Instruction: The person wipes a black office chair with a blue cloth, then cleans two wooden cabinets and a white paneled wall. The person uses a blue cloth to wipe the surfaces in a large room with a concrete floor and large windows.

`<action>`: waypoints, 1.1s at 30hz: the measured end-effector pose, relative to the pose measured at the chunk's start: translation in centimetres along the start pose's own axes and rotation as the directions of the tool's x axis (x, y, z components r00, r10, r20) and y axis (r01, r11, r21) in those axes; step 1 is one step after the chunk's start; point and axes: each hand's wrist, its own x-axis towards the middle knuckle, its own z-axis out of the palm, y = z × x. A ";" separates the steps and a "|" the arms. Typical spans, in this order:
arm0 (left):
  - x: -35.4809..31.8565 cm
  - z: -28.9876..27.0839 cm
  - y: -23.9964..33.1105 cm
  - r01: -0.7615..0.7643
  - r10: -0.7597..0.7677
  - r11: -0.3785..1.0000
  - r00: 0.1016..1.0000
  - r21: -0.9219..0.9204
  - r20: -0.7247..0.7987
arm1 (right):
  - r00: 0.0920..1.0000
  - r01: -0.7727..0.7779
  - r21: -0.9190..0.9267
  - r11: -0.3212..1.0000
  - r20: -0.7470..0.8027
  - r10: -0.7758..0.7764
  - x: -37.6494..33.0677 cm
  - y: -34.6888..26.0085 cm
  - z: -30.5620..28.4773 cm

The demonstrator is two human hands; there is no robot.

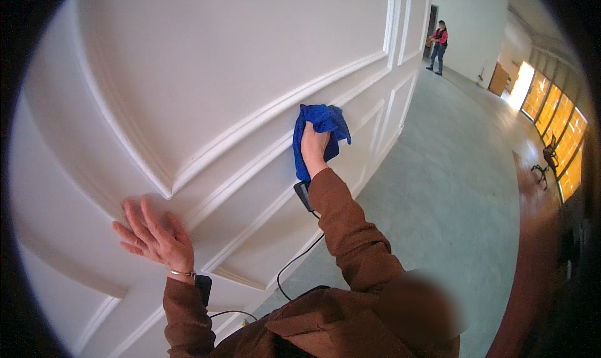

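The right hand (313, 146) grips a bunched blue cloth (322, 135) against the white panelled wall (238, 63), on the raised moulding (263, 117). The left hand (156, 239) lies flat and open on the wall nearer, holding nothing. Wiping along the moulding's ridges, pressing evenly, probably cleans best.

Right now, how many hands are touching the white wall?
2. The left hand lies flat on the wall, low left. The right hand presses a blue cloth against it, higher right.
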 end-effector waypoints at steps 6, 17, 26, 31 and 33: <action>0.0 0.3 0.0 0.001 -0.001 1.000 1.000 -0.004 -0.001 | 0.957 -0.098 -0.178 0.979 0.252 0.142 -10.0 -1.2 1.4; 0.0 0.4 -0.2 0.004 -0.004 1.000 1.000 0.017 0.002 | 0.991 -0.045 -0.482 0.875 0.087 0.099 6.8 6.1 -1.6; 0.5 0.2 0.0 -0.039 0.039 0.999 0.999 0.027 -0.012 | 0.970 -0.205 -0.318 0.926 0.063 0.236 1.5 4.5 -1.0; 0.7 0.0 0.2 -0.037 0.037 0.999 0.999 0.025 0.004 | 0.979 0.179 -0.120 0.977 0.124 -0.164 -6.2 2.3 0.3; 0.7 0.1 0.0 -0.033 0.033 0.999 0.999 0.030 0.004 | 0.946 0.032 -0.303 0.952 0.318 0.070 -4.1 3.1 -0.6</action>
